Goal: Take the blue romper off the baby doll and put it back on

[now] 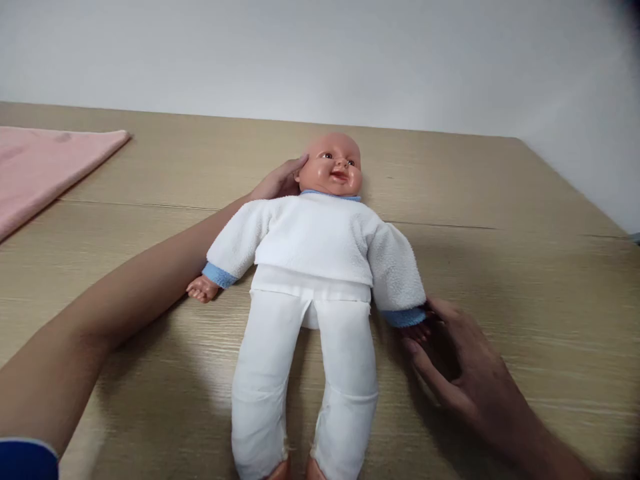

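A baby doll (315, 267) lies on its back on the wooden table (525, 267), head pointing away from me. It wears a white fleece top with blue cuffs and white trousers. My left hand (280, 181) reaches behind the doll's head, fingers cupped against its side and neck. My right hand (450, 353) rests beside the doll's blue-cuffed sleeve end, fingers curled loosely around the doll's small hand.
A pink cloth (45, 167) lies flat at the far left of the table. A white wall (320, 53) runs behind the table's back edge.
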